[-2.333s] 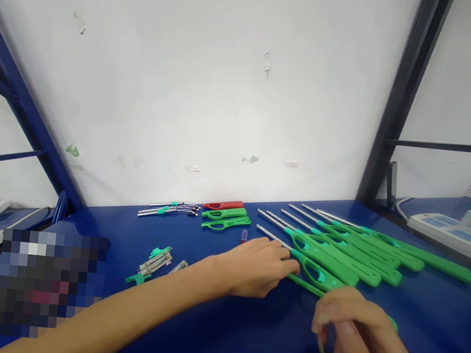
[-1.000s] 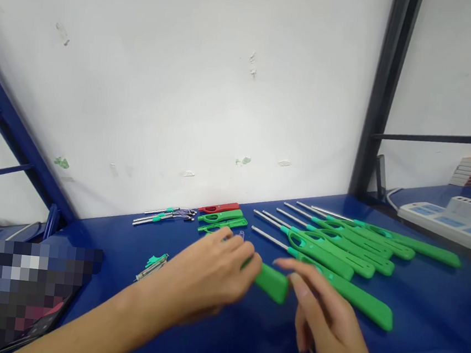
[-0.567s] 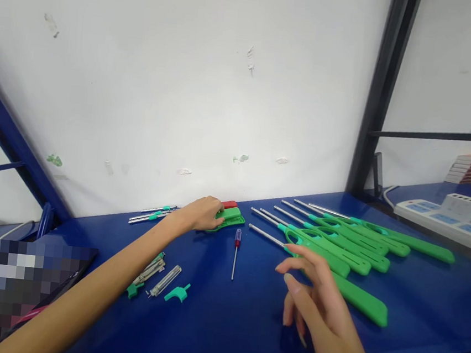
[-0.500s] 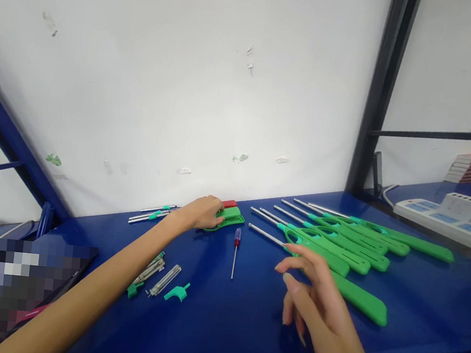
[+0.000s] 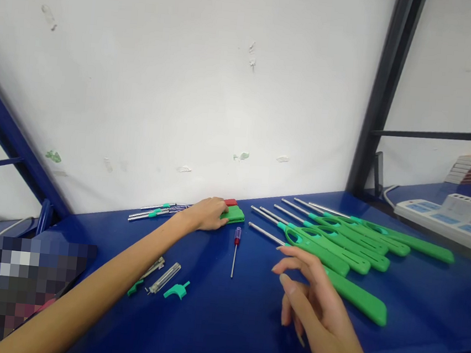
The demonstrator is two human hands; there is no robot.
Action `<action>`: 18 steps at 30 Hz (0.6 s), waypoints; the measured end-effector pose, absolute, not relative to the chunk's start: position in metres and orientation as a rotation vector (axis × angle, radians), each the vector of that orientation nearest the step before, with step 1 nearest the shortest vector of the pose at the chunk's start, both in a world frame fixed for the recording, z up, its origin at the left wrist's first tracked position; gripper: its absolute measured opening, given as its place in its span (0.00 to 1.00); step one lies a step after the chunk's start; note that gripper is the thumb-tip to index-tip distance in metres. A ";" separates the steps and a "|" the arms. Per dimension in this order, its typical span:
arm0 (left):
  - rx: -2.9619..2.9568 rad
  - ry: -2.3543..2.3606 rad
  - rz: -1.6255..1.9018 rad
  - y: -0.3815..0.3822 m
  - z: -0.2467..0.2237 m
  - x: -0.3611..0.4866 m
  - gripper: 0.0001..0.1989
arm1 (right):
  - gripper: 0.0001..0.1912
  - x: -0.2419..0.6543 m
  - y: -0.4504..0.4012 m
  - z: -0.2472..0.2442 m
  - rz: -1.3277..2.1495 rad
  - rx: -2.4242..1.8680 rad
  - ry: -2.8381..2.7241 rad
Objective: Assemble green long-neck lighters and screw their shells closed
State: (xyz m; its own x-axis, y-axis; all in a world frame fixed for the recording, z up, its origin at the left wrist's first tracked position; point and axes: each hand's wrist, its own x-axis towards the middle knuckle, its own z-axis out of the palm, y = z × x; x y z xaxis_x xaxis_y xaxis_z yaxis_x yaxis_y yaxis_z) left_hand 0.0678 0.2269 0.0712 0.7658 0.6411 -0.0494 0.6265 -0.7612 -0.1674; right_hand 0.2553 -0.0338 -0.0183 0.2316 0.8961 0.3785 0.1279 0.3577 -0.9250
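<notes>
My left hand (image 5: 210, 213) reaches across to the back of the table, its fingers curled round the near end of a green plastic lighter casing half (image 5: 234, 215). A red plastic piece (image 5: 230, 202) lies right behind the casing. My right hand (image 5: 311, 300) hovers over the table with fingers bent and apart, holding nothing. Just beyond it lie several green long-nosed lighters (image 5: 332, 247) with metal tubes. Between the hands is a screwdriver (image 5: 236, 246) with a red and purple handle. A teal trigger (image 5: 177, 290) and a clear fuel tank (image 5: 165, 278) lie nearer my left forearm.
Metal lighter tubes (image 5: 152, 213) with teal collars lie by the wall at back left. A white power strip (image 5: 443, 219) stands on the right beyond a dark post (image 5: 378, 101). The blue table (image 5: 220, 330) runs against a white wall.
My left hand has shifted slightly right and settled lower over the green casing half, which now lies flatter. My right hand has barely moved.
</notes>
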 end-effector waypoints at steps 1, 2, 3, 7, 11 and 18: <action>-2.814 -1.017 0.150 0.227 0.071 0.068 0.17 | 0.22 0.254 -0.035 -0.016 0.708 -1.101 -1.221; -2.811 -1.016 0.145 0.227 0.070 0.069 0.17 | 0.22 0.252 -0.035 -0.014 0.708 -1.113 -1.198; -2.809 -1.015 0.142 0.227 0.069 0.069 0.17 | 0.22 0.250 -0.036 -0.012 0.709 -1.124 -1.171; -2.802 -1.018 0.129 0.224 0.069 0.068 0.17 | 0.22 0.245 -0.039 -0.008 0.720 -1.138 -1.111; -2.784 -1.020 0.092 0.220 0.075 0.065 0.17 | 0.19 0.250 -0.037 -0.010 0.638 -1.137 -1.195; -2.703 -0.973 -0.029 0.166 0.089 0.051 0.13 | 0.12 0.300 -0.041 -0.007 -0.247 -1.375 -1.488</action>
